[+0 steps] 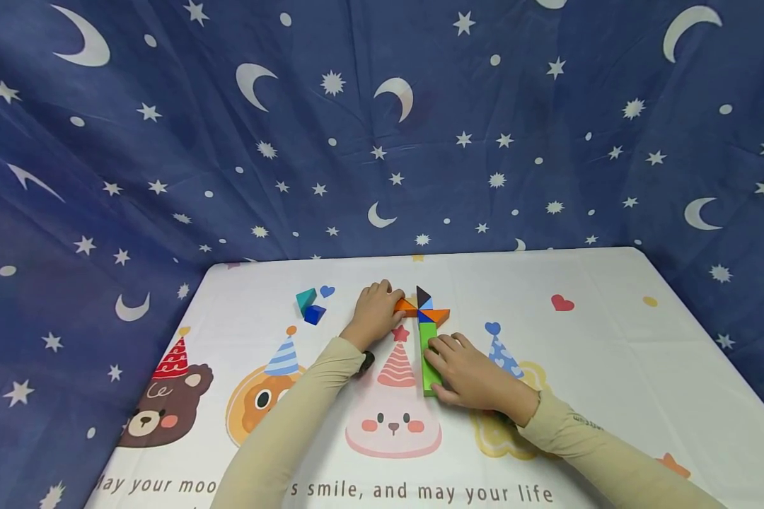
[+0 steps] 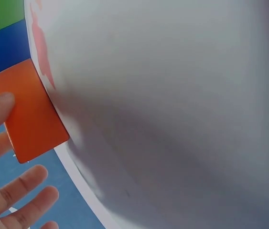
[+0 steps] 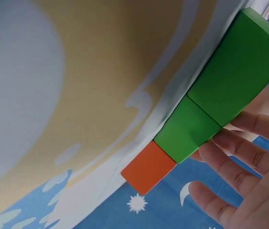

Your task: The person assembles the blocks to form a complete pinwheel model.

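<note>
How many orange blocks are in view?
2: the left orange triangular block, pinched by the left hand, and the right orange triangular block, to its right in the head view. Others may be hidden.

Orange block: smooth, evenly coated, low satin sheen; wood or plastic, cannot tell. Green blocks: same smooth coat, flat faces, crisp edges, soft sheen. Teal block: smooth-looking, finer finish too small to tell. Backdrop: thin cloth, matt, softly creased. Surface: smooth printed cover, mostly matt, faint creases. Sleeves: soft matt fabric, lightly wrinkled.
</note>
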`<state>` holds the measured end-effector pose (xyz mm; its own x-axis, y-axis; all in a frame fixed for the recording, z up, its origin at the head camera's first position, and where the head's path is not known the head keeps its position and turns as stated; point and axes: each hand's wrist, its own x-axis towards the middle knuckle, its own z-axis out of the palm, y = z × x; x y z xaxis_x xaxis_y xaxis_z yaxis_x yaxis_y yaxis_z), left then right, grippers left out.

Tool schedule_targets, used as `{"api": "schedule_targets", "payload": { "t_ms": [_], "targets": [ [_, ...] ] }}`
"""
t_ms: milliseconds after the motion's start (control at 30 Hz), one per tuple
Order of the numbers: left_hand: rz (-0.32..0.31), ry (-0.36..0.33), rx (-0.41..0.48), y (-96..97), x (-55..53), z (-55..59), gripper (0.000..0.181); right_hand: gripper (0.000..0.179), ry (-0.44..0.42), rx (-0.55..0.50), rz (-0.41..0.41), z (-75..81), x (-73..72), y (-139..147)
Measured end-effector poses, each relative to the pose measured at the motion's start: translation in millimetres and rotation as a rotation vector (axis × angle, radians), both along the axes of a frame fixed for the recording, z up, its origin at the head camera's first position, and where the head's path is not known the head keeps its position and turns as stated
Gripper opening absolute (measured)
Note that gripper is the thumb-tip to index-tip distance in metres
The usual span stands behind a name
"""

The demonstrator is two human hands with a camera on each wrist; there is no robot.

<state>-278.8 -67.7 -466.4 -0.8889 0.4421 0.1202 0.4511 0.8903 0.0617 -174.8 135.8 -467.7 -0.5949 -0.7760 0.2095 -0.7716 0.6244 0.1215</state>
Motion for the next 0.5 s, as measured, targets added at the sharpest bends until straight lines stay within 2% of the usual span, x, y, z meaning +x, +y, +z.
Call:
{"api": "schedule_targets", "payload": {
  "t_ms": [300,500],
  "targets": [
    [0.039,-0.023,-0.018,0.5,0.3,-0.4,0.037,0.046,0.002,-0.001,0.004,0.7,0.0,-0.2],
    [0.037,-0.027,-0.022,1.5,2.5,3.1,0.037,0.046,0.033,-0.011,0.005,-1.9,-0.8,-0.2]
  ]
}}
